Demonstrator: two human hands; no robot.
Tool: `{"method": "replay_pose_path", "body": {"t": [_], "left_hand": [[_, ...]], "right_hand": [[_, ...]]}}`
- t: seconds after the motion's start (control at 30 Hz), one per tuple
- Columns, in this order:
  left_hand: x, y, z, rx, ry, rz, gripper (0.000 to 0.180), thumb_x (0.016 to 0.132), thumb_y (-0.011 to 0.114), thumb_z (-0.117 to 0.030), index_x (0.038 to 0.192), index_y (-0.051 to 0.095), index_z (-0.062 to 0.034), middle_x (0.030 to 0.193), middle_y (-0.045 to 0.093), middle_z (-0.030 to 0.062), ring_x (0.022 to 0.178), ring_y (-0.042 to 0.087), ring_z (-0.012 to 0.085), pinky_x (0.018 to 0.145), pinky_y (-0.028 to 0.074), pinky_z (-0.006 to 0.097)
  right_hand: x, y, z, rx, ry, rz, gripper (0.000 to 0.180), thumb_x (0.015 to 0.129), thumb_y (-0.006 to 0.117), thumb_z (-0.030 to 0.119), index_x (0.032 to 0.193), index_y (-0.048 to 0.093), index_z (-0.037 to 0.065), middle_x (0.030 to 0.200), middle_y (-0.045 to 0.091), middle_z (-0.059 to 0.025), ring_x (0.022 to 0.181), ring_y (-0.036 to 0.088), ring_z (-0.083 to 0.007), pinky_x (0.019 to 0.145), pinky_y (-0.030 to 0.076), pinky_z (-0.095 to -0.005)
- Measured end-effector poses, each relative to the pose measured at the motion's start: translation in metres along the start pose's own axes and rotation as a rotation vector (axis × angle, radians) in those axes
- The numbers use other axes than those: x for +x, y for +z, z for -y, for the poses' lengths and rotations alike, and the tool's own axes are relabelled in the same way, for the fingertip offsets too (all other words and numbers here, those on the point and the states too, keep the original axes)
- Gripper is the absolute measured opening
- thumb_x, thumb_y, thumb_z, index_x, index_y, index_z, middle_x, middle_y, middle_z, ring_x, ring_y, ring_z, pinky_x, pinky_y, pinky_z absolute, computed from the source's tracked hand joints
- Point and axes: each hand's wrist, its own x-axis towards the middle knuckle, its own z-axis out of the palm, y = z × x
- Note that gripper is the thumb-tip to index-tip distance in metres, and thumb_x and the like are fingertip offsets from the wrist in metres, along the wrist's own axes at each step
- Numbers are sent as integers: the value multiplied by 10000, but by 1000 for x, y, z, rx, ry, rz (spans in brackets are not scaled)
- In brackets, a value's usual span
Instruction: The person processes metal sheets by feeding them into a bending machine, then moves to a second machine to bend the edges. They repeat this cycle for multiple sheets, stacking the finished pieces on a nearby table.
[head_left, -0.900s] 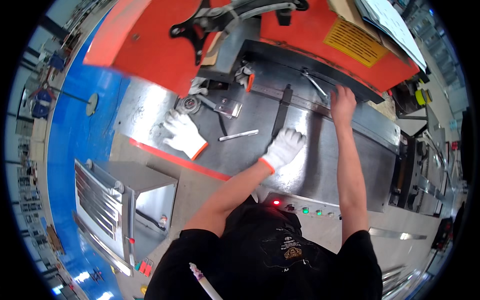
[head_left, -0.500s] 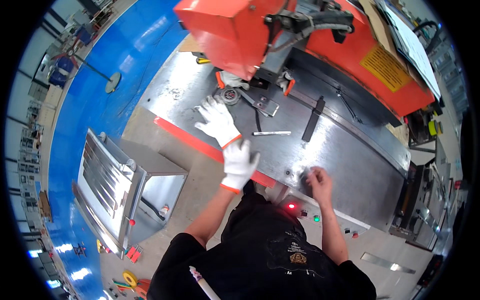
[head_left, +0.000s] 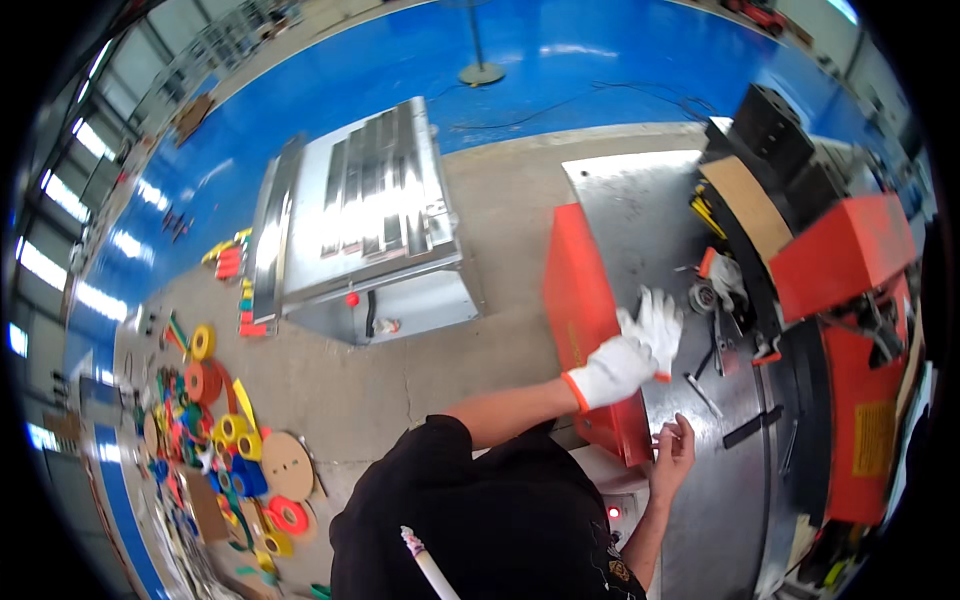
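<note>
My left hand [head_left: 606, 374] wears a white knit work glove with an orange cuff. Its fingers close over the edge of a second white work glove [head_left: 664, 326], whose fingers point away from me above the metal table. Part of the grip is hidden behind my gloved hand. My right hand [head_left: 677, 452] is bare, with its fingers apart and loosely bent, over the table's near edge. Beyond the gloves lie a round tape measure [head_left: 703, 295], another glove with orange trim [head_left: 728, 275] and a white marker-like stick [head_left: 704, 396].
A red guard panel [head_left: 583, 320] runs along the table's edge. The red machine body [head_left: 868, 400] rises at the right, with a dark flat bar [head_left: 752, 427] before it. Leftward stands a metal cabinet [head_left: 375, 220] carrying shiny strips. Tape rolls [head_left: 288, 515] clutter the floor.
My view has swung left, bringing the cabinet and tape rolls further into sight. My left hand now overlaps the second glove more. My right hand's fingers have spread a little.
</note>
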Motion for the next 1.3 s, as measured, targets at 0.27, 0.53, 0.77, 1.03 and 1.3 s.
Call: {"method": "replay_pose_path", "body": {"t": [0.27, 0.53, 0.77, 1.03, 1.3], "left_hand": [[-137, -43, -40, -189, -204, -39, 205, 852, 656, -159, 987, 661, -6, 971, 672, 212, 939, 675, 364, 862, 538, 452], [-243, -35, -42, -678, -1119, 59, 571, 979, 560, -524, 1033, 618, 41, 925, 722, 231, 797, 720, 392, 727, 576, 455], [-299, -28, -20, -902, -1016, -195, 292, 920, 610, -283, 1084, 652, -45, 985, 721, 173, 915, 700, 372, 800, 535, 443], [-350, -39, 67, -735, -872, -268, 245, 949, 562, -251, 1054, 610, -35, 970, 706, 227, 923, 675, 435, 808, 520, 535], [-403, -69, 195, -670, -999, -159, 323, 1003, 547, -368, 1053, 578, -50, 919, 712, 240, 872, 679, 467, 769, 517, 567]], "right_hand": [[-18, 76, 33, -240, -102, 457, 214, 862, 645, -37, 1073, 679, -27, 964, 701, -66, 846, 633, -106, 721, 511, -259], [-98, 143, -5, 3, -47, 380, 46, 914, 636, -23, 946, 605, -29, 1019, 713, -115, 846, 640, -104, 776, 530, -260], [-133, 202, 10, 53, 263, 576, 99, 942, 634, 16, 934, 538, 37, 883, 700, -114, 786, 695, -132, 687, 548, -266], [-128, 315, 32, -361, -310, 575, 147, 880, 658, -11, 986, 555, -8, 867, 703, -161, 808, 727, -297, 745, 573, -393], [-140, 436, 72, -642, -551, 670, 39, 866, 625, 41, 883, 659, 50, 1060, 661, -188, 939, 671, -370, 792, 556, -460]]}}
